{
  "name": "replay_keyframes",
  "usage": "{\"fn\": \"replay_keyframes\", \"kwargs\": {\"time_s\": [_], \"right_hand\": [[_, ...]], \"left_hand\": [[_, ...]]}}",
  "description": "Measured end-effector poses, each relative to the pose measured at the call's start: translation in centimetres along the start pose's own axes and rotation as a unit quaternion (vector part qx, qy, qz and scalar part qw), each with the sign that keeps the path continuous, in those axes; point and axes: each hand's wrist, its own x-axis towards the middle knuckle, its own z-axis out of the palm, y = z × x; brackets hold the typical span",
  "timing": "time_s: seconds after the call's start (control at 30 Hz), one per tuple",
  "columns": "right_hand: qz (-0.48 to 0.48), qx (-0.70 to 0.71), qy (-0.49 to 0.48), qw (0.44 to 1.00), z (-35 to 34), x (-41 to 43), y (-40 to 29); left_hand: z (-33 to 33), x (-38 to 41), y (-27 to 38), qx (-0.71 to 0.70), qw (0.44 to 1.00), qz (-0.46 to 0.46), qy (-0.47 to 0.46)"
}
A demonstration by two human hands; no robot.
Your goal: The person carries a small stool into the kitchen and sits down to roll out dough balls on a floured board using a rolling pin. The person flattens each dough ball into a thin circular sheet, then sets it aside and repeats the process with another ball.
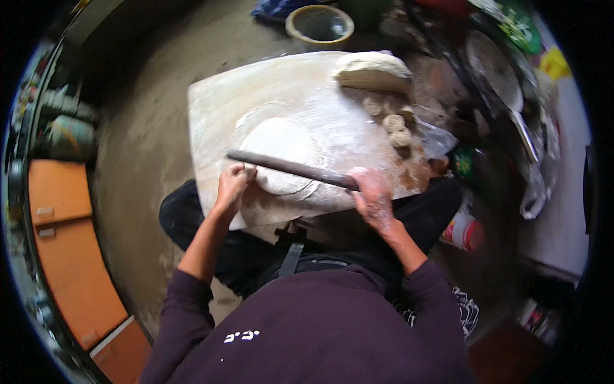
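My right hand [374,194] grips the near right end of a dark wooden rolling pin [292,168]. The pin slants across a round, floured sheet of dough [280,139] on a flour-dusted board [216,105]. Just below the pin's left end is my left hand [233,185], fingers curled at the dough's left edge. Whether those fingertips pinch the dough or touch the pin cannot be made out. Several small dough balls [395,123] sit toward the board's right side. Behind them rests a stack of pale, floured sheets [373,71], probably rolled dough.
A yellow-rimmed basin [320,24] stands beyond the board. To the right are a clear plastic bag [437,139], a red-lidded jar [464,233] and a long-handled pan [496,72]. Orange cabinets [67,269] line the left side. My legs lie under the board's near edge.
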Motion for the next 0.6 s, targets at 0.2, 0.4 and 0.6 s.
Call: {"fn": "replay_keyframes", "kwargs": {"time_s": [0.2,0.4,0.6], "right_hand": [[-0.136,0.002,0.085,0.987,5.0,2.2,3.0],[-0.142,-0.067,0.119,0.980,6.8,3.4,3.2],[-0.094,-0.067,0.030,0.993,5.5,2.4,2.2]], "left_hand": [[1.6,-2.8,-1.6,-0.098,0.993,-0.015,-0.061],[-6.3,0.4,-2.6,0.217,0.924,0.243,0.199],[-2.6,3.2,0.3,0.517,0.730,0.431,0.118]]}}
